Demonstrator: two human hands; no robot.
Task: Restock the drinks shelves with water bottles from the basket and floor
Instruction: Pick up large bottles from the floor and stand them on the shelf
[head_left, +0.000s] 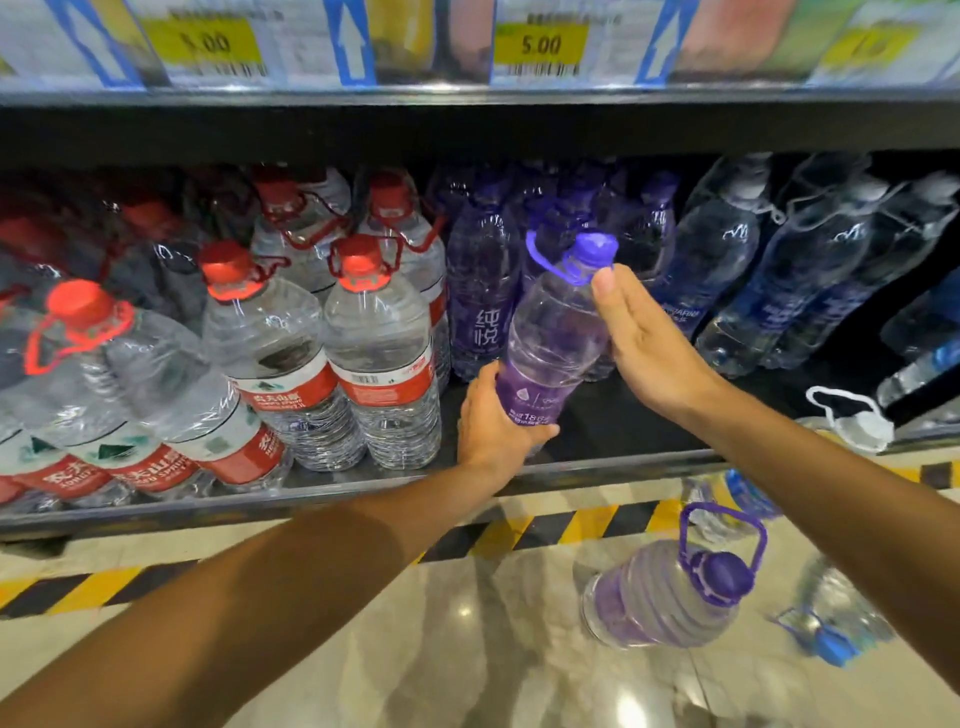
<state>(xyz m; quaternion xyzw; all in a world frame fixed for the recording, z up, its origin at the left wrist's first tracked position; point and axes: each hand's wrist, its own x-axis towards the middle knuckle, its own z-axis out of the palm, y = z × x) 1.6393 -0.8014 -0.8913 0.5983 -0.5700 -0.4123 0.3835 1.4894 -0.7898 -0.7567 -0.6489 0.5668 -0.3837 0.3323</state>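
A large purple-capped water bottle (551, 332) leans over the front of the black bottom shelf (613, 457), tilted to the right. My left hand (493, 421) grips its purple label from below. My right hand (644, 338) presses flat against its upper right side, thumb just under the cap. Behind it stand several more purple bottles (480, 296). A second purple-capped bottle (670, 592) rests on the floor at lower right.
Red-capped bottles (382, 353) fill the shelf's left side, and white-capped blue-label bottles (810, 270) lean at the right. A white face mask (852, 415) lies on the shelf edge. Blue-capped bottles (831, 618) lie on the floor by the yellow-black hazard tape (592, 525).
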